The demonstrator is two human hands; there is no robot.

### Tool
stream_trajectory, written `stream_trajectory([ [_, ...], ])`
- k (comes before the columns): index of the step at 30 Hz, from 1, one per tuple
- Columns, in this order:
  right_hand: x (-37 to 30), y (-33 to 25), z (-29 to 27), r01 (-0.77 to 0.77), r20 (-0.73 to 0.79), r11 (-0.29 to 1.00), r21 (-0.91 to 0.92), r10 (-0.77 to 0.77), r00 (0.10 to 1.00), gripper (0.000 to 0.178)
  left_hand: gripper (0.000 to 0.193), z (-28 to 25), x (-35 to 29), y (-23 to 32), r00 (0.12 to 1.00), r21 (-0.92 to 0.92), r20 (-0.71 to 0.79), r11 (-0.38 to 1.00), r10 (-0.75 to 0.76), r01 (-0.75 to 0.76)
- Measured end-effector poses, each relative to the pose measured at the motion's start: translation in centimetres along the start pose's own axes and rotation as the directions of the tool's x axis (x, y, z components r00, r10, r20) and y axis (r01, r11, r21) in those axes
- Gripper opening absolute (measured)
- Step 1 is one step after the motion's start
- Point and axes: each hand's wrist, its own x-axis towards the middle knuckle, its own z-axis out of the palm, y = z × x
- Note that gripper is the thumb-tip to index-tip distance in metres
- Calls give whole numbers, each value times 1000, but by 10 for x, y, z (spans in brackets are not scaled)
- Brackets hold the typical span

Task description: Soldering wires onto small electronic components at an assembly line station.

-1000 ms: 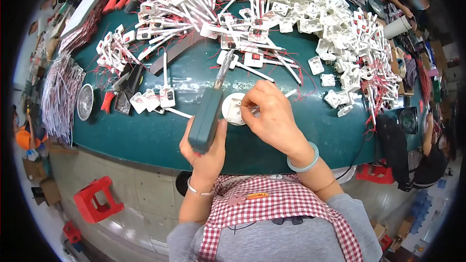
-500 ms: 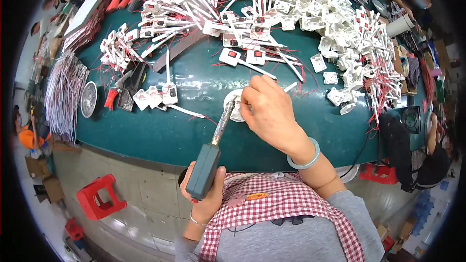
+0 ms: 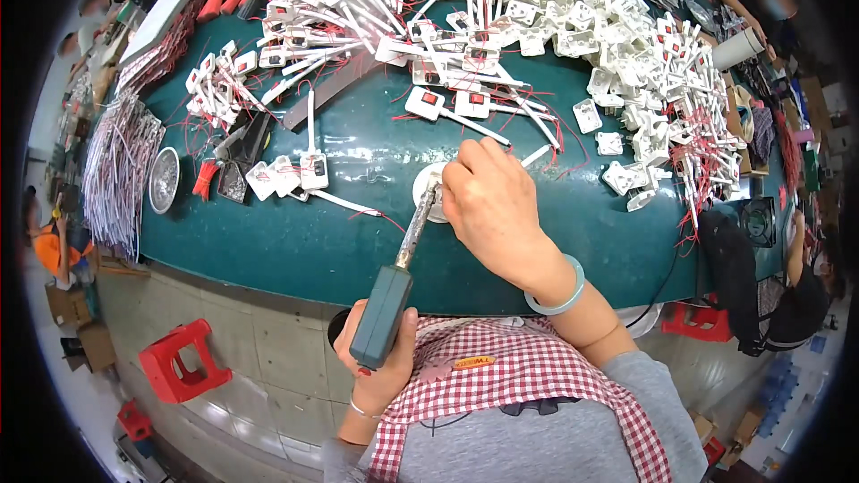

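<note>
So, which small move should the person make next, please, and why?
Perhaps shift the right hand slightly aside: it partly covers the white round piece and sits close to the tip of the dark-green tool in the left hand.

1. The hand tool (image 3: 382, 317) sits in your left hand (image 3: 383, 360), over the table's (image 3: 268, 259) near edge, its tip pointing away from you to the disc (image 3: 420, 186).
2. The disc lies on the table in front of you, partly behind your right hand (image 3: 492, 210).
3. To the disc's left lies a small group of boxes (image 3: 286, 179); further left come a tray (image 3: 233, 183), then a bowl (image 3: 163, 183), then a wire bundle (image 3: 121, 174) at the table's left end.
4. Beyond your hands, stemmed switches (image 3: 423, 103) spread across the middle, with a heap of housings (image 3: 573, 22) to their right.
5. A stool (image 3: 163, 380) stands on the floor to your left.
</note>
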Motion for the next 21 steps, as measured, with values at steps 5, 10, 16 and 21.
stream_trajectory([
  [5,0,0,1,2,1,1000,12,-2,1000,5,16,-5,-3,-1,999,-2,5,999,-53,53],
  [10,1,1,0,-5,12,1000,27,5,1000,5,16,-4,-3,-2,999,-25,-12,999,-37,37],
  [16,0,1,0,-14,25,999,49,13,1000,8,16,-1,-3,-2,997,-47,-5,996,-80,79],
  [21,0,2,0,-17,26,999,50,16,1000,8,17,-6,3,9,995,13,55,996,-88,87],
])
